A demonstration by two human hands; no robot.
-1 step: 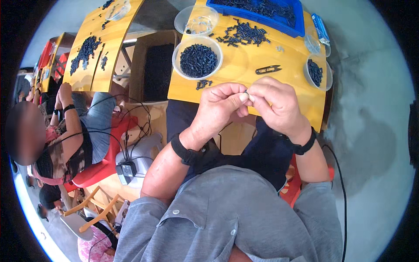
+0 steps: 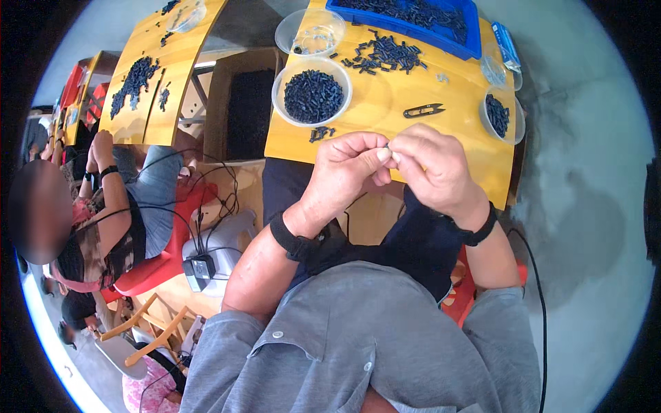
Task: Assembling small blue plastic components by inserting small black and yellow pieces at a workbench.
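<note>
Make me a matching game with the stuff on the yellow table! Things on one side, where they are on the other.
Things:
1. round clear bowl of dark small parts
2. blue plastic tray
3. black thread snips
4. small clear cup of dark parts

Places:
A. far edge of the yellow wooden table
B. right edge
C. left side
D. middle, just beyond the hands

Pairs: 1-C, 2-A, 3-D, 4-B

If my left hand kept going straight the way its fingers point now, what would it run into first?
The left hand points toward the right hand, and their fingertips already meet around something too small to tell. So it would likely meet the right hand's fingers first.
</note>
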